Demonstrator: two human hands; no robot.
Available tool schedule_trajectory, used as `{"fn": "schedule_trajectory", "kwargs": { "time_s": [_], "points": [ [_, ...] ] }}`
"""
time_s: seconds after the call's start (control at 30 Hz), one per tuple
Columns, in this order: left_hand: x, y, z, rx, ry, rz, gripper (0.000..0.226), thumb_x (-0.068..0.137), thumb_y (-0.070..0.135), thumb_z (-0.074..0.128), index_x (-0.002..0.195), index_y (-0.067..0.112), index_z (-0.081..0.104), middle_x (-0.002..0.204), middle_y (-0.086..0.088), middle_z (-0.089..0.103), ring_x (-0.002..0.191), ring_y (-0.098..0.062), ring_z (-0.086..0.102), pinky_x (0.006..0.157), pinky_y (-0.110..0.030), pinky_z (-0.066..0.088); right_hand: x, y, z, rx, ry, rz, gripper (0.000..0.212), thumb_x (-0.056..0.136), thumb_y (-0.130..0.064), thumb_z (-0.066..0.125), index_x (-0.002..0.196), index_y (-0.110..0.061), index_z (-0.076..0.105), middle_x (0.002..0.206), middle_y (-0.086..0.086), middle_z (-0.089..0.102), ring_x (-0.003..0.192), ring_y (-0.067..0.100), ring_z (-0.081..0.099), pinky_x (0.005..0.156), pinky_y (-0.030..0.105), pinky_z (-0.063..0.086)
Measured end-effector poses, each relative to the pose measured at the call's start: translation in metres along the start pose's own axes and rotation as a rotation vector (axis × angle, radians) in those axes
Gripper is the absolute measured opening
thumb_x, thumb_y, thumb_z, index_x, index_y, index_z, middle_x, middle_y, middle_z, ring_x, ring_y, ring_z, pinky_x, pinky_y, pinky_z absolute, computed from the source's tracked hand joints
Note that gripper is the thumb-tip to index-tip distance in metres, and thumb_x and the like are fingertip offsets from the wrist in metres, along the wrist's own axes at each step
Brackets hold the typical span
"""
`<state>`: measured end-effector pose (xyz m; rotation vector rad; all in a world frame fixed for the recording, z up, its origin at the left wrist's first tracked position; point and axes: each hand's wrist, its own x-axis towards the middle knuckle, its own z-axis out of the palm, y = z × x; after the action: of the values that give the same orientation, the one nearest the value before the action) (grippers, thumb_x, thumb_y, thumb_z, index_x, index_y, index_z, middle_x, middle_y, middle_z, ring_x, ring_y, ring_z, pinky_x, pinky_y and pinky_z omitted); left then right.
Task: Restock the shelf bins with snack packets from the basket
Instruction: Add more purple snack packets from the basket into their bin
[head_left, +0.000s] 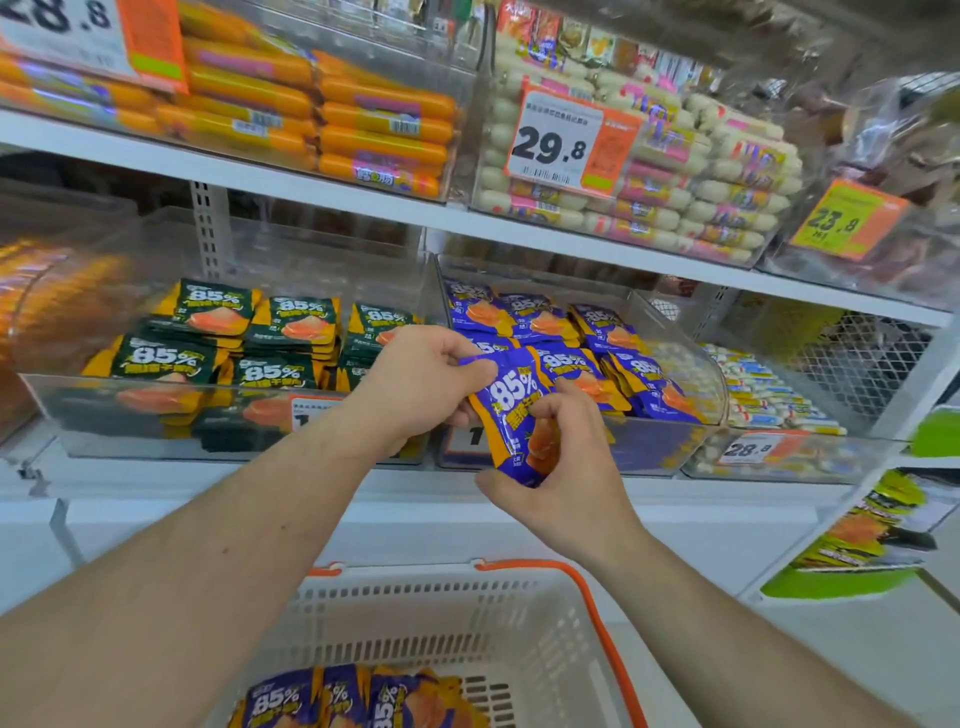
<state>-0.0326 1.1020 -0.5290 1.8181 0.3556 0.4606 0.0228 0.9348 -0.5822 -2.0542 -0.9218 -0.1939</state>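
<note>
A purple snack packet (519, 415) marked 85% is held up between both hands in front of the shelf, tilted, its top toward the upper left. The left hand (415, 384) pinches its upper edge between thumb and curled fingers, while the right hand (566, 467) grips the lower part from below, fingers bent over the front of the packet. Just behind the hands sits a clear bin (670, 447) already filled with matching purple packets (587, 332) standing in rows. To the left of the left hand, a second clear bin (78, 410) holds green packets (280, 332) of the same 85% brand. Below both forearms, nearest the person, a pale plastic basket (447, 613) with an orange handle (587, 603) contains more purple packets (337, 699) lying at its bottom. Above the hands, the upper shelf (322, 187) carries bins of orange sausages (384, 124) and pale sausages (717, 202), with a price tag (566, 140) reading 29.8.
</note>
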Motion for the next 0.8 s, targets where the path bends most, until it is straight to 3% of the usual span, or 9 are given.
{"fn": "schedule_trajectory", "kwargs": {
  "time_s": [0.1, 0.17, 0.2, 0.27, 0.37, 0.47, 0.53, 0.63, 0.8],
  "points": [
    [0.007, -0.001, 0.0, 0.214, 0.105, 0.116, 0.014, 0.092, 0.032, 0.065, 0.084, 0.021, 0.068, 0.065, 0.004, 0.07, 0.057, -0.008, 0.066, 0.055, -0.024, 0.052, 0.011, 0.003, -0.004, 0.008, 0.065, -0.011, 0.054, 0.063, -0.029, 0.085, 0.099, -0.027, 0.046, 0.098, -0.016, 0.045, 0.116, 0.008, 0.046, 0.082, 0.011, 0.037],
    [0.011, -0.002, -0.004, 0.38, 0.251, 0.194, 0.015, 0.089, 0.04, 0.063, 0.083, 0.028, 0.067, 0.074, 0.011, 0.066, 0.069, -0.004, 0.062, 0.062, -0.023, 0.048, 0.024, 0.006, -0.011, -0.008, 0.13, -0.007, 0.052, 0.064, -0.027, 0.085, 0.102, -0.028, 0.049, 0.094, -0.011, 0.046, 0.088, 0.005, 0.047, 0.07, 0.015, 0.038],
    [0.014, -0.004, -0.006, 0.429, 0.309, 0.221, 0.013, 0.088, 0.042, 0.062, 0.087, 0.03, 0.066, 0.079, 0.013, 0.064, 0.074, -0.004, 0.06, 0.065, -0.024, 0.047, 0.033, 0.008, -0.015, -0.046, 0.144, -0.004, 0.052, 0.064, -0.029, 0.084, 0.105, -0.027, 0.052, 0.097, -0.009, 0.047, 0.084, 0.004, 0.045, 0.07, 0.015, 0.038],
    [0.022, -0.011, -0.009, 0.518, 0.36, 0.267, 0.02, 0.088, 0.042, 0.062, 0.102, 0.029, 0.065, 0.096, 0.013, 0.061, 0.085, -0.009, 0.058, 0.074, -0.029, 0.047, 0.055, 0.015, -0.021, -0.15, 0.142, 0.02, 0.056, 0.062, -0.042, 0.078, 0.11, -0.026, 0.056, 0.107, -0.003, 0.05, 0.092, 0.006, 0.045, 0.079, 0.023, 0.041],
    [0.036, -0.025, -0.005, 0.583, 0.29, 0.287, 0.045, 0.087, 0.039, 0.064, 0.129, 0.023, 0.056, 0.129, 0.004, 0.051, 0.111, -0.017, 0.056, 0.088, -0.039, 0.05, 0.091, 0.026, -0.024, -0.248, 0.113, 0.151, 0.066, 0.052, -0.062, 0.061, 0.111, -0.032, 0.062, 0.131, 0.007, 0.051, 0.124, 0.02, 0.045, 0.101, 0.043, 0.042],
    [0.043, -0.034, 0.004, 0.61, 0.202, 0.276, 0.06, 0.087, 0.036, 0.064, 0.142, 0.02, 0.046, 0.147, 0.004, 0.04, 0.129, -0.017, 0.046, 0.099, -0.04, 0.047, 0.126, 0.032, -0.024, -0.327, 0.082, 0.202, 0.06, 0.06, -0.06, 0.066, 0.115, -0.033, 0.065, 0.142, 0.008, 0.046, 0.129, 0.03, 0.044, 0.106, 0.047, 0.039],
    [0.046, -0.038, 0.009, 0.629, 0.162, 0.252, 0.062, 0.088, 0.036, 0.064, 0.144, 0.02, 0.044, 0.152, 0.007, 0.033, 0.133, -0.014, 0.041, 0.1, -0.04, 0.047, 0.15, 0.037, -0.023, -0.386, 0.056, 0.246, 0.056, 0.071, -0.052, 0.072, 0.123, -0.034, 0.062, 0.146, 0.006, 0.042, 0.133, 0.031, 0.04, 0.109, 0.045, 0.035],
    [0.049, -0.038, 0.009, 0.601, 0.184, 0.23, 0.049, 0.088, 0.031, 0.064, 0.135, 0.022, 0.052, 0.149, 0.01, 0.035, 0.121, -0.012, 0.05, 0.091, -0.04, 0.051, 0.183, 0.046, -0.018, -0.441, 0.02, 0.337, 0.062, 0.074, -0.055, 0.071, 0.132, -0.037, 0.056, 0.142, 0.008, 0.046, 0.132, 0.034, 0.04, 0.109, 0.048, 0.036],
    [0.051, -0.039, 0.009, 0.589, 0.213, 0.241, 0.034, 0.09, 0.027, 0.062, 0.123, 0.026, 0.055, 0.145, 0.01, 0.039, 0.117, -0.013, 0.053, 0.083, -0.042, 0.055, 0.221, 0.063, -0.003, -0.495, -0.067, 0.424, 0.065, 0.073, -0.065, 0.067, 0.127, -0.03, 0.062, 0.131, 0.008, 0.06, 0.123, 0.034, 0.05, 0.103, 0.044, 0.045]
  ]
}}
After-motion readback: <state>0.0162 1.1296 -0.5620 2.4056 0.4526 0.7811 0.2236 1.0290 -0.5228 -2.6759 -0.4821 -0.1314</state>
